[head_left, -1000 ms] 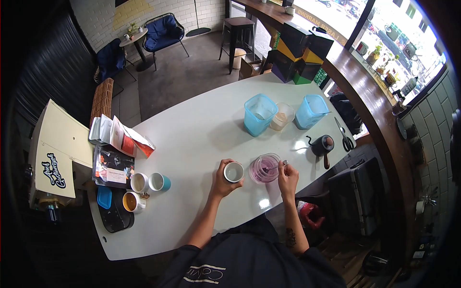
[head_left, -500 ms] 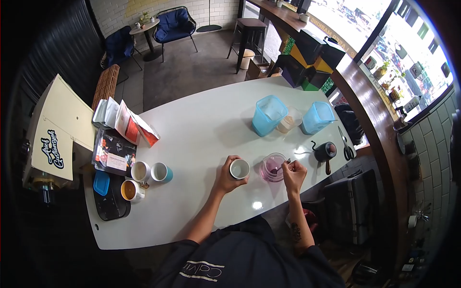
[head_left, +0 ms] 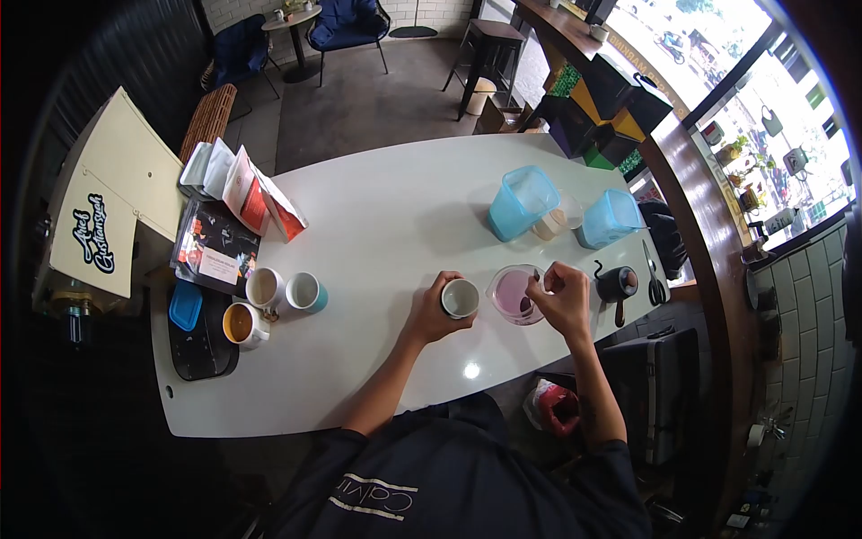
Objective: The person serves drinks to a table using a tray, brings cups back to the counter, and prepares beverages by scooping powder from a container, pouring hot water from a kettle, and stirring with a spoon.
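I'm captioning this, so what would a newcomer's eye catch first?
Probably the pink-looking bowl near the middle, the right hand at its rim, the left hand holding a cup beside it. Two blue containers stand beyond. A cream machine with bold lettering stands far left.

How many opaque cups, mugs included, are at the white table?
4: the held cup in the left hand; at left, a white cup beside a teal cup, and a mug, orange inside, just nearer. Others may be hidden.

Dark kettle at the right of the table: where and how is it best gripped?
Probably by the brown handle of the kettle, approached from the person's side of the table: the handle juts that way, while the thin spout sits on the far side.
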Demonstrator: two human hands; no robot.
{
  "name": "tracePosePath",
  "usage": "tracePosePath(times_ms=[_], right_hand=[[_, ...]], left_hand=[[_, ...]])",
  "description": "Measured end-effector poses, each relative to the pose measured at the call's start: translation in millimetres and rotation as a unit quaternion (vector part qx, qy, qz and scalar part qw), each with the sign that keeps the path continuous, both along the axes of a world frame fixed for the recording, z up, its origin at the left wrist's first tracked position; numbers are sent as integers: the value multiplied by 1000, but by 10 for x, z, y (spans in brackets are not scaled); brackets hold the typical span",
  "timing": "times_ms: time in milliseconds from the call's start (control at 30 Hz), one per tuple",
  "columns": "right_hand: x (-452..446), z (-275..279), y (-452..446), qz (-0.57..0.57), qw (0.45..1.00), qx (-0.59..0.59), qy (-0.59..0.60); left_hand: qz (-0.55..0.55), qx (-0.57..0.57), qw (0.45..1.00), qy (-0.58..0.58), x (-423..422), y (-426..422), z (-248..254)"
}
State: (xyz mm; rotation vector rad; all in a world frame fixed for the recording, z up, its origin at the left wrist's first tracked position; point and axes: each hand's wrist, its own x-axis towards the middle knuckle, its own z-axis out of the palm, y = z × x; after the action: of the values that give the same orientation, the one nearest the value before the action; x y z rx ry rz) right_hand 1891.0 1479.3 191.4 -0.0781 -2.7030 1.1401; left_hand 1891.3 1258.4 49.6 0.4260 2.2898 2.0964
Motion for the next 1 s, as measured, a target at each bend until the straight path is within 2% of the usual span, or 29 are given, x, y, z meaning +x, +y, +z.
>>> tracePosePath(times_ms=[233, 400, 467, 533, 800, 867, 1000], right_hand=[[-119, 280, -161, 87, 995, 36, -21], [-162, 358, -260, 126, 989, 72, -25], [-185, 320, -281, 151, 984, 89, 21], [-202, 359, -310, 165, 980, 108, 28], [-248, 499, -380, 195, 968, 153, 41], [-250, 560, -406, 197, 965, 165, -42], [-265, 596, -439, 204, 963, 174, -39]], left_hand=[[12, -11, 1000, 27, 3, -6, 25], [10, -27, 1000, 5, 22, -31, 105], [5, -17, 1000, 3, 22, -31, 108], [0, -11, 1000, -22, 23, -30, 104], [-6, 10, 1000, -1, 12, -22, -16], [-7, 12, 1000, -5, 12, -19, -15], [-9, 29, 1000, 3, 6, -17, -16]])
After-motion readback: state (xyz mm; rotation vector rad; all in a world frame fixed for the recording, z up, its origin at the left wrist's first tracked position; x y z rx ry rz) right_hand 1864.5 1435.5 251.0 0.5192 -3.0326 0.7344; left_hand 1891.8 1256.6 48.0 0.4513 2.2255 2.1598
